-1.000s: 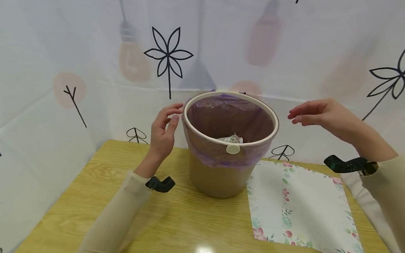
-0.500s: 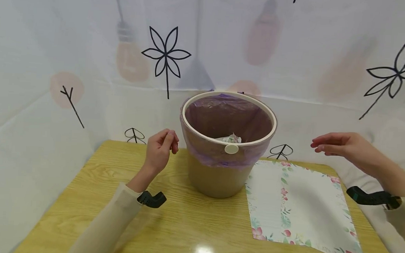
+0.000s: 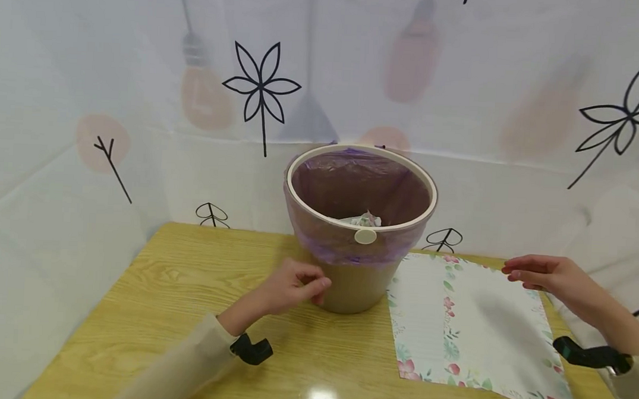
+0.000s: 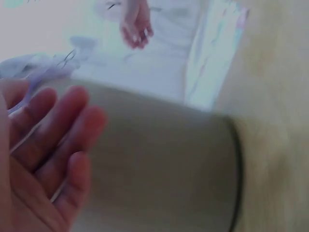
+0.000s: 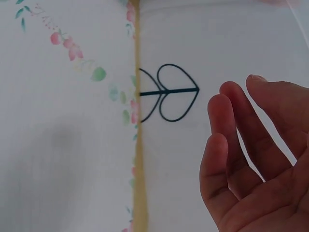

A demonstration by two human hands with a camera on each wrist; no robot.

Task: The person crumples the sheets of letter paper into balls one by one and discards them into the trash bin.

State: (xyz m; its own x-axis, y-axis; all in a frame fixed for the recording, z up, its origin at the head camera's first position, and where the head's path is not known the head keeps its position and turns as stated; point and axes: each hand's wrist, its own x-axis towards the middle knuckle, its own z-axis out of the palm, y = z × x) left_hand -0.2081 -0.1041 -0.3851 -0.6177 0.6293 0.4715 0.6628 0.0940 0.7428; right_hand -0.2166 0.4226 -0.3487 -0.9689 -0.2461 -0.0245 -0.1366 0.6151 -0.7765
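A brown trash can (image 3: 355, 290) with a cream rim ring stands upright on the wooden table. A thin purple bag (image 3: 349, 245) lines it and folds down over its outside. Inside shows a crumpled floral paper (image 3: 367, 219). My left hand (image 3: 294, 286) hovers in front of the can's lower left side, fingers loosely bent, nothing in them; the left wrist view shows the palm beside the can wall. Over the far right part of a flat floral sheet (image 3: 480, 325), my right hand (image 3: 551, 278) hangs with its fingers relaxed, holding nothing.
The wooden table (image 3: 186, 301) runs toward me, its right edge just past the floral sheet. A white cloth (image 3: 143, 67) printed with flowers and light bulbs hangs behind and to the left of the table.
My left hand has come down from beside the can's rim and moved right, across the can's front. My right hand has lowered and shifted right, over the sheet. The can stays put.
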